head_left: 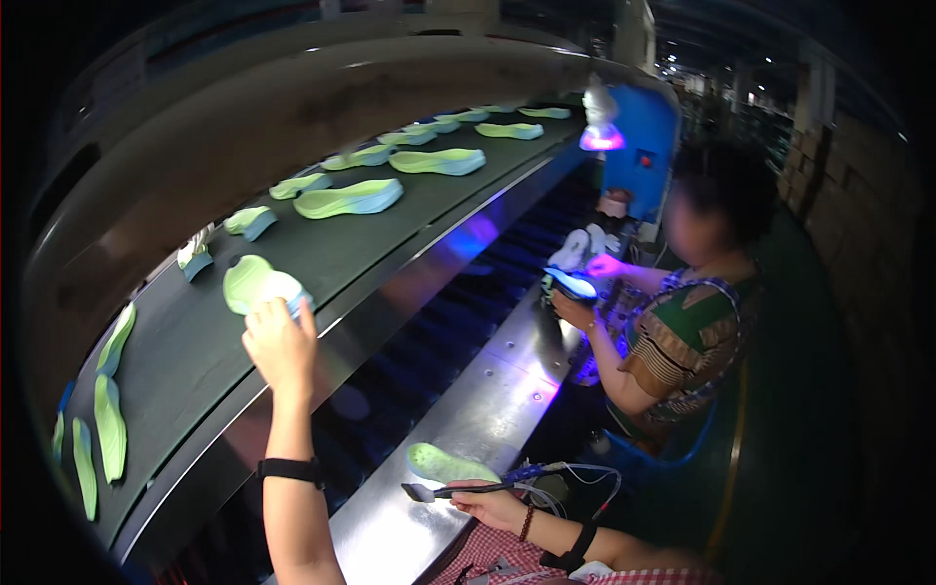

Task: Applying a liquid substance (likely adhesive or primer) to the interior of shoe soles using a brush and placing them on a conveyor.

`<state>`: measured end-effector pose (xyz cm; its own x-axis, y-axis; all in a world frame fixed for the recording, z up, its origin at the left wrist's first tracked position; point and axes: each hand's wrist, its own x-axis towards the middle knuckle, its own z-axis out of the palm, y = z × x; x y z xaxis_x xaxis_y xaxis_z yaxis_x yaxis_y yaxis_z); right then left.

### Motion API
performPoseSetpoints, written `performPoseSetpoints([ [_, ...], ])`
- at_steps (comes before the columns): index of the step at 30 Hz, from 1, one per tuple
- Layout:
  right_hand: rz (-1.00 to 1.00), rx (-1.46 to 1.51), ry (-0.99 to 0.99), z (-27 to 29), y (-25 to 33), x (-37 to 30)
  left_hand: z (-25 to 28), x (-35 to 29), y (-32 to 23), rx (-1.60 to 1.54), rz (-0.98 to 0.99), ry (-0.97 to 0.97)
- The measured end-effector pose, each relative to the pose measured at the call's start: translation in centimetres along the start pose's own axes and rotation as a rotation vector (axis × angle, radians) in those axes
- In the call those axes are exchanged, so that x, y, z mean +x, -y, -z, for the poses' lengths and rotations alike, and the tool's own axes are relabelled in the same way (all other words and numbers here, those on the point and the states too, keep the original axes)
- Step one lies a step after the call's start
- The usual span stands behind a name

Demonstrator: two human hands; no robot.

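My left hand [278, 336] reaches over the conveyor belt, its fingers closed on the end of a pale green shoe sole [251, 283] that fades to light blue. I cannot tell whether that sole touches the belt. Low in the view, my right hand [490, 505] grips a brush [419, 492] with a dark handle and a flat head, and thin tubes trail from its far end. Just beyond the brush, another green shoe sole [444, 462] lies on the metal bench, hollow side up. The right fingers partly cover the brush handle.
Several green-blue soles [351, 199] ride the dark conveyor belt [322, 258], beneath a large curved hood [322, 93]. A shiny metal bench [487, 390] runs alongside. At right, a co-worker [682, 302] handles a sole [573, 283] under a purple lamp [602, 136].
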<state>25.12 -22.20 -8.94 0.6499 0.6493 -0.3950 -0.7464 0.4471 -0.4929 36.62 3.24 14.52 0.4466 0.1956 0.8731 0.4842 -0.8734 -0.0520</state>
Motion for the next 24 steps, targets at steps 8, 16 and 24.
performPoseSetpoints([
  [8, -0.001, 0.024, 0.016, 0.6, 0.4, -0.2, 0.1, 0.2, -0.8, 0.044, -0.035, -0.024],
  [16, -0.014, 0.054, -0.017, 0.3, 0.7, 0.1, 1.6, 0.8, -1.6, -0.158, 0.006, -0.013],
  [24, -0.01, 0.034, -0.02, 0.5, 0.5, -0.2, 1.4, 0.9, -1.9, -0.181, 0.109, 0.166],
])
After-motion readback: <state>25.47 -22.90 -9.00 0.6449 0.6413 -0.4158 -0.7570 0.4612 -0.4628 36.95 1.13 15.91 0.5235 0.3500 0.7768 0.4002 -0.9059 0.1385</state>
